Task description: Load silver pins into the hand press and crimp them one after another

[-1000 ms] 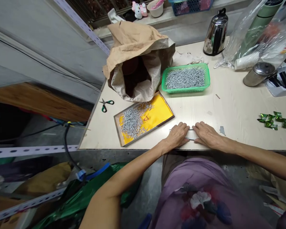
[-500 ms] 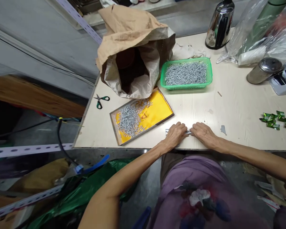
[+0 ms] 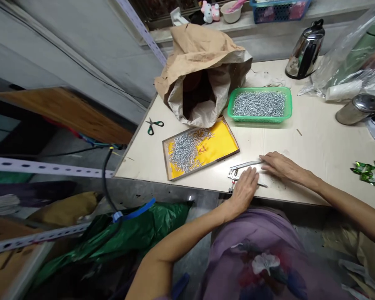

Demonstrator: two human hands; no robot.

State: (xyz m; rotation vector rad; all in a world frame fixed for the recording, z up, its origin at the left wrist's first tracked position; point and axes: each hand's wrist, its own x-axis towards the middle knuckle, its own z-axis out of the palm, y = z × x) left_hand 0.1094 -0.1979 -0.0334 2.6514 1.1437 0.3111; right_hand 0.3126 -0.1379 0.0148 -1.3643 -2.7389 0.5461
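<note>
A small silvery metal hand tool [image 3: 234,171] lies near the front edge of the table. It has a spring, a small red part at its left end and two long handles spread apart. My left hand [image 3: 244,187] lies over the lower handle with its fingers bent round it; the handle's tip shows beyond them. My right hand [image 3: 283,166] is stretched out flat, its fingertips at the free end of the upper handle. Left of the tool, a shallow tray [image 3: 203,162] with a yellow bottom holds a heap of small silvery metal pins.
A green basket [image 3: 259,119] of similar metal pieces stands behind. A large open paper sack [image 3: 203,46] is beside it, with scissors [image 3: 153,125] to its left. Toward the right are a kettle [image 3: 306,52], a metal canister [image 3: 359,108] and green wrappers [image 3: 366,171].
The tool's handles have come apart, where both hands covered it before. My right hand has flattened out. The whole view has shifted, so things appear further right.
</note>
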